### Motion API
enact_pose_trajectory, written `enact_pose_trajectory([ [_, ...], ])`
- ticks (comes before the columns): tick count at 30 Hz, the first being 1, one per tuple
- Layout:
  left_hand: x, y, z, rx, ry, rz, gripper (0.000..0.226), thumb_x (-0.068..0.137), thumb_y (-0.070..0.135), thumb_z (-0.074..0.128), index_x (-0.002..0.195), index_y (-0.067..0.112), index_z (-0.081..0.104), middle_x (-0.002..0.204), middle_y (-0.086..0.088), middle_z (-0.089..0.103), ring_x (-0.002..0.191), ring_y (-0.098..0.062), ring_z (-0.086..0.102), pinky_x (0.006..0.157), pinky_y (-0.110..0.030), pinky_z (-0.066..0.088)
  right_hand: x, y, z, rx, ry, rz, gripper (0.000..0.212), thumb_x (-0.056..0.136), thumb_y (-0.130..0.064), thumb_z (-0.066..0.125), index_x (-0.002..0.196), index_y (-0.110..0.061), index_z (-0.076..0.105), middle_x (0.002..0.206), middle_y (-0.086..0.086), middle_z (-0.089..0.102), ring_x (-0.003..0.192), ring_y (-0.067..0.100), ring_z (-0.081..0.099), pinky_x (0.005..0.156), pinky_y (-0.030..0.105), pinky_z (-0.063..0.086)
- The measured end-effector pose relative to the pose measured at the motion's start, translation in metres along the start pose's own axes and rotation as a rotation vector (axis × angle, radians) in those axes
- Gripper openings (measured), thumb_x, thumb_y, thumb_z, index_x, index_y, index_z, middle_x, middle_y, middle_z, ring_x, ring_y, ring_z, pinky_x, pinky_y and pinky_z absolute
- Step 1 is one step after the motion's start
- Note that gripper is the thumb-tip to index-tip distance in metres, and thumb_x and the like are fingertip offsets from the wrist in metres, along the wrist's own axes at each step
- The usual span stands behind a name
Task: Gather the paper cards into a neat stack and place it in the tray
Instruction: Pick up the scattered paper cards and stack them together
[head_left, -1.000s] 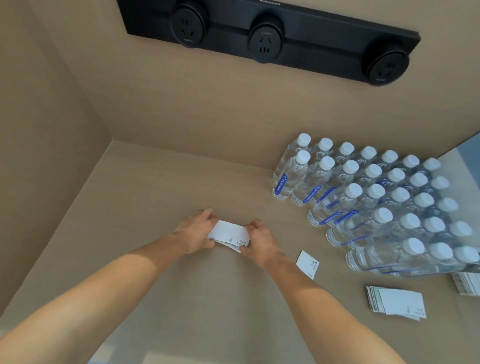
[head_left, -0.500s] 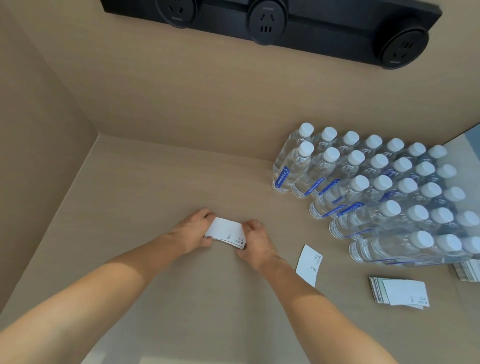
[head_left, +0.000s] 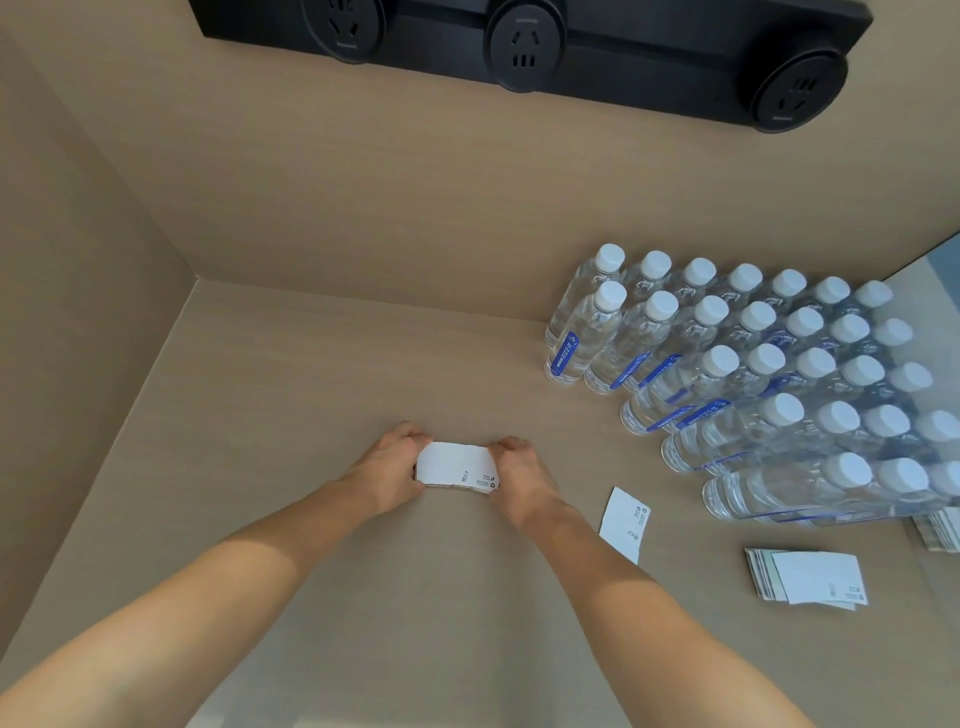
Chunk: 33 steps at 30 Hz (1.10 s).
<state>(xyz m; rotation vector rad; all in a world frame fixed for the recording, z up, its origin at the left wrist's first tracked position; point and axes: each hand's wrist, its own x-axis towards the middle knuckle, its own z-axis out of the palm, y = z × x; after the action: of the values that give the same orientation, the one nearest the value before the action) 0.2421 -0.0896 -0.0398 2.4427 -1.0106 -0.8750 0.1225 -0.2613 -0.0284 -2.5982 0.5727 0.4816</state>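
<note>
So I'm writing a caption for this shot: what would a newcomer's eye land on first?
Probably the block of white-capped water bottles crowding the right side of the counter. Next, the left hand and right hand squeezing a small card stack at centre, beneath the black socket strip on the back wall.

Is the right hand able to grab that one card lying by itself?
Probably yes. The single card lies just right of the right hand with bare table between, but that hand is busy holding the stack.
</note>
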Motion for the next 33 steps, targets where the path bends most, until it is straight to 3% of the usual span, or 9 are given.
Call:
enact_pose_trajectory([
  [5,0.001,0.0,0.006,0.0,0.017,-0.036,0.035,0.08,0.007,0.067,0.112,0.016,0.057,0.125,0.005,0.043,0.095,-0.014,0.053,0.089,-0.027,0.048,-0.003,-0.008,0.005,-0.063,0.051,-0.014,0.046,0.082,0.009,0.05,0.125,-0.005,0.051,0.126,0.012,0.053,0.114,0.028,0.05,0.092,0.031,0.048],
  [8,0.0,0.0,0.007,0.02,0.01,-0.047,0.042,0.082,0.008,0.068,0.121,0.015,0.054,0.131,0.006,0.04,0.104,-0.016,0.054,0.094,-0.029,0.048,-0.007,-0.009,0.009,-0.138,0.083,-0.082,0.019,0.095,-0.011,0.041,0.104,-0.014,0.058,0.109,0.011,0.059,0.093,0.029,0.053,0.076,0.033,0.042],
  [11,0.0,0.002,0.007,0.039,0.013,-0.045,0.041,0.083,0.008,0.069,0.12,0.015,0.053,0.131,0.006,0.04,0.106,-0.018,0.055,0.095,-0.031,0.049,-0.009,-0.006,0.01,-0.101,0.112,-0.062,0.027,0.097,-0.028,0.034,0.098,-0.018,0.059,0.095,0.008,0.064,0.086,0.03,0.055,0.068,0.033,0.038],
  [14,0.0,0.004,0.007,0.051,0.018,-0.035,0.039,0.084,0.008,0.068,0.12,0.012,0.053,0.13,0.003,0.04,0.11,-0.02,0.055,0.096,-0.03,0.047,-0.007,-0.007,0.003,-0.157,0.095,-0.077,0.026,0.093,-0.021,0.038,0.1,-0.02,0.063,0.101,0.006,0.065,0.082,0.027,0.052,0.065,0.028,0.037],
  [17,0.0,0.006,0.007,0.063,0.026,-0.029,0.035,0.084,0.007,0.066,0.117,0.01,0.054,0.127,0.001,0.04,0.11,-0.021,0.055,0.095,-0.03,0.047,-0.004,-0.008,-0.003,-0.086,0.019,-0.03,0.037,0.085,-0.001,0.046,0.118,-0.013,0.057,0.123,0.009,0.055,0.103,0.026,0.053,0.079,0.024,0.041],
  [20,-0.001,0.006,0.006,0.066,0.022,-0.03,0.029,0.084,0.008,0.065,0.112,0.011,0.055,0.125,0.002,0.041,0.108,-0.021,0.056,0.096,-0.034,0.049,-0.004,-0.008,-0.005,-0.022,0.008,0.018,0.046,0.08,0.008,0.049,0.124,-0.007,0.053,0.129,0.013,0.051,0.119,0.028,0.05,0.09,0.027,0.045],
  [28,0.0,0.007,0.005,0.035,0.014,-0.026,0.028,0.082,0.007,0.067,0.108,0.012,0.057,0.121,0.002,0.042,0.102,-0.02,0.059,0.095,-0.036,0.051,0.001,-0.008,-0.002,-0.059,-0.002,0.015,0.048,0.083,0.008,0.052,0.129,-0.003,0.046,0.132,0.013,0.041,0.12,0.028,0.044,0.095,0.03,0.044],
  [33,-0.001,0.009,0.003,0.029,0.017,-0.042,0.027,0.082,0.005,0.065,0.107,0.012,0.057,0.119,0.003,0.042,0.099,-0.019,0.059,0.092,-0.036,0.052,0.003,-0.008,-0.004,-0.077,-0.008,0.025,0.043,0.084,0.008,0.051,0.126,-0.002,0.051,0.129,0.014,0.044,0.121,0.029,0.042,0.095,0.034,0.046],
])
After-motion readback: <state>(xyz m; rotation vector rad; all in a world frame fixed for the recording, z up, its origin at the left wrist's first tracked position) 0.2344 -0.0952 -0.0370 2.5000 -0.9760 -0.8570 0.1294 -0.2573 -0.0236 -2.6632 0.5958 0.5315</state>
